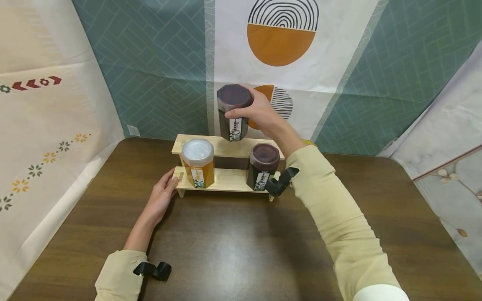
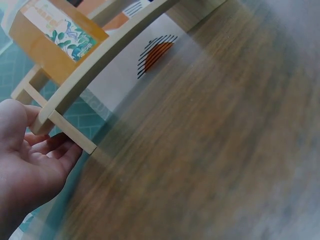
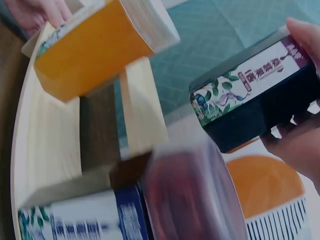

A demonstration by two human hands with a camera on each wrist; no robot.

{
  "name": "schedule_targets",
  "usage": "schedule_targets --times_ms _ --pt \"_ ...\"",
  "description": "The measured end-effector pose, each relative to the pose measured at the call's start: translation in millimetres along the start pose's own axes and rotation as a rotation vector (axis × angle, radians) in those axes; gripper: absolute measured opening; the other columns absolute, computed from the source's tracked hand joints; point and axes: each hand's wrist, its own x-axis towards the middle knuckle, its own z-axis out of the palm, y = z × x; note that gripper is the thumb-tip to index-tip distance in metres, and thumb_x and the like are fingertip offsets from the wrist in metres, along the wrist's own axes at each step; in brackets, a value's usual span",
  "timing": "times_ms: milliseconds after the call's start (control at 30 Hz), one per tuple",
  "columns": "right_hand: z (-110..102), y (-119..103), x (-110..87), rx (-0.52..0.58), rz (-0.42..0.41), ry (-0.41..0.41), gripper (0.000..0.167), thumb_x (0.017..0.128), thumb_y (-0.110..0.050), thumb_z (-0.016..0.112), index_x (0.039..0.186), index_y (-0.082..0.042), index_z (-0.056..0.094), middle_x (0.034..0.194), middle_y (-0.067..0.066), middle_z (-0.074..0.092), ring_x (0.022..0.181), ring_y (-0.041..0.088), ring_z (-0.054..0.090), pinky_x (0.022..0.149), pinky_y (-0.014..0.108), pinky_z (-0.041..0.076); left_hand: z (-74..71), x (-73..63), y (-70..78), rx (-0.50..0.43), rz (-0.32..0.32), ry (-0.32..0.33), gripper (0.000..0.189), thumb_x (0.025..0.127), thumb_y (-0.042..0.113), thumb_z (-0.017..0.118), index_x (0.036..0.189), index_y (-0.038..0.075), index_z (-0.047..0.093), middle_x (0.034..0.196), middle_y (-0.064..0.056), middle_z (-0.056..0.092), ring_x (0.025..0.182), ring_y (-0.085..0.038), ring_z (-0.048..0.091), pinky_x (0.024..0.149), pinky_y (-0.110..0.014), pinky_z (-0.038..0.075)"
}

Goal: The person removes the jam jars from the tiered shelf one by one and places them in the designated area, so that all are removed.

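My right hand (image 1: 261,110) grips a dark jar (image 3: 260,87) with a purple lid around its upper part, holding it up over the top step of a two-tier wooden rack (image 1: 229,179). On the lower step, an amber jar (image 1: 203,173) with a whitish lid stands at the left. Another dark jar (image 1: 260,175) stands at the right end of that step, partly behind my right wrist's black strap mount. My left hand (image 1: 163,194) holds the rack's left end, thumb at the shelf edge and fingers curled beneath it (image 2: 42,157).
The rack stands near the back edge of a dark brown wooden table (image 1: 226,242). Behind it hangs a green and white patterned cloth (image 1: 158,83). Pale cloths hang at both sides. A small yellow object (image 1: 309,143) peeks out behind my right forearm.
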Motion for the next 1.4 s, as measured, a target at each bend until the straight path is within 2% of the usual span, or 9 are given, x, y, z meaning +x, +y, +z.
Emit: schedule_targets --times_ms 200,467,600,867,1133,1400 --pt "-27 4 -11.9 0.057 -0.016 0.014 0.068 0.076 0.006 0.072 0.139 -0.002 0.048 0.125 0.012 0.056 0.112 0.023 0.052 0.101 0.033 0.040 1.0 0.7 -0.3 -0.006 0.001 0.004 0.059 0.107 0.026 0.033 0.154 -0.001 0.008 0.153 -0.023 0.025 0.136 -0.028 0.030 0.114 -0.043 0.024" --pt "-62 18 -28.5 0.106 0.000 0.053 0.055 0.076 0.007 0.069 0.128 -0.001 0.051 0.114 0.010 0.057 0.106 0.025 0.052 0.092 0.031 0.043 1.2 0.4 -1.1 -0.010 0.004 0.006 0.058 0.107 0.024 0.032 0.154 -0.001 0.009 0.153 -0.024 0.024 0.137 -0.029 0.029 0.114 -0.043 0.023" --pt "-81 22 -37.5 0.139 -0.006 0.063 0.054 0.078 0.010 0.065 0.129 0.000 0.050 0.115 0.010 0.056 0.107 0.024 0.051 0.091 0.029 0.044 1.2 0.1 -0.8 -0.007 0.003 0.005 0.059 0.107 0.025 0.032 0.154 -0.001 0.008 0.153 -0.024 0.024 0.137 -0.029 0.028 0.114 -0.043 0.023" --pt "-121 25 -58.1 0.096 0.054 0.097 0.060 0.082 0.010 0.064 0.137 -0.002 0.045 0.121 0.009 0.052 0.110 0.022 0.049 0.092 0.027 0.044 1.9 -0.4 0.1 -0.001 0.007 0.004 0.058 0.107 0.025 0.031 0.154 -0.001 0.008 0.153 -0.024 0.024 0.137 -0.029 0.028 0.114 -0.043 0.023" --pt "-155 30 -81.1 0.103 0.096 0.138 0.051 0.082 0.011 0.064 0.129 -0.005 0.051 0.115 0.006 0.056 0.104 0.018 0.053 0.089 0.025 0.044 2.2 -0.2 -0.6 -0.001 0.014 -0.003 0.059 0.107 0.027 0.031 0.154 -0.001 0.008 0.153 -0.024 0.023 0.137 -0.029 0.028 0.114 -0.043 0.022" --pt "-189 35 -102.3 0.073 0.110 0.127 0.054 0.083 0.014 0.063 0.131 -0.009 0.051 0.118 0.003 0.056 0.107 0.015 0.052 0.088 0.023 0.044 3.0 0.1 -0.8 -0.010 0.014 -0.004 0.059 0.107 0.026 0.031 0.154 -0.002 0.008 0.153 -0.024 0.022 0.138 -0.029 0.027 0.115 -0.044 0.021"
